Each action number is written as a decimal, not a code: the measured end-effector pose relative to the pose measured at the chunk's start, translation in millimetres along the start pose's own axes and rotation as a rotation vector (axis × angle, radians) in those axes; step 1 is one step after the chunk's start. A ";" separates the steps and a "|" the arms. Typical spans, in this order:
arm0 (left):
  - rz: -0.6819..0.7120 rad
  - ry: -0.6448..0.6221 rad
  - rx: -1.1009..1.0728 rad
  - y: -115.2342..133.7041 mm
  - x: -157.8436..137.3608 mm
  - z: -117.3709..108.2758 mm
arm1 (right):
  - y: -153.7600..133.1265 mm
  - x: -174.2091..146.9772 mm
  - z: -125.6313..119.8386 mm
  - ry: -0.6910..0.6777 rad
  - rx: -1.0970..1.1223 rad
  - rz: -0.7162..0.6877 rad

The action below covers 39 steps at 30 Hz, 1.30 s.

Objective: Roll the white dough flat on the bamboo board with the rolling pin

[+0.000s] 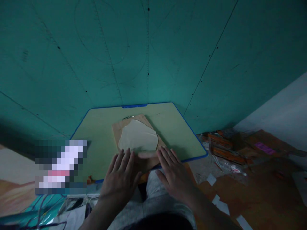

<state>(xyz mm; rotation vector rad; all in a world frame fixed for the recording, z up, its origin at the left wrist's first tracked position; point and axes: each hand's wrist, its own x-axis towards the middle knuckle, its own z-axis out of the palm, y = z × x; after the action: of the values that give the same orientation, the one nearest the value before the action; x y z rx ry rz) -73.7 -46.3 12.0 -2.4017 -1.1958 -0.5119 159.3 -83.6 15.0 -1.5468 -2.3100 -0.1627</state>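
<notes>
A flat sheet of pale dough (137, 135) lies on a wooden cutting board (117, 128). Along the dough's near edge lies a light rolling pin (146, 155), of which only the middle part shows between my hands. My left hand (121, 177) rests palm down at the pin's left end, its fingers stretched forward. At the right end lies my right hand (173, 171), also palm down, with fingers extended and the thumb apart. Both hands cover the ends of the pin. Neither hand's fingers are wrapped around it.
Beneath the board is a pale green tabletop (102, 127) with a blue rim, against a green wall (168, 57). A blurred-out object (64, 163) stands at its left. Plastic-wrapped orange items (227, 155) and paper scraps (222, 206) lie at right. Cables (42, 207) run at lower left.
</notes>
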 end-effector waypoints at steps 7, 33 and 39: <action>-0.060 -0.075 -0.020 -20.6 39.9 23.7 | 38.1 80.9 9.6 -0.093 0.019 0.001; -0.097 -0.057 -0.067 10.6 -15.1 -16.9 | 11.1 -4.3 -10.9 -0.062 0.028 -0.069; -0.144 -0.146 -0.070 -26.6 55.9 19.5 | 36.5 61.9 2.3 -0.098 0.016 -0.034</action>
<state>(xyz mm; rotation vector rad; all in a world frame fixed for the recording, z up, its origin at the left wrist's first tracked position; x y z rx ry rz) -60.9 15.3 28.0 -2.4599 -1.4443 -0.4341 171.0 -14.5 31.1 -1.5403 -2.4080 -0.0781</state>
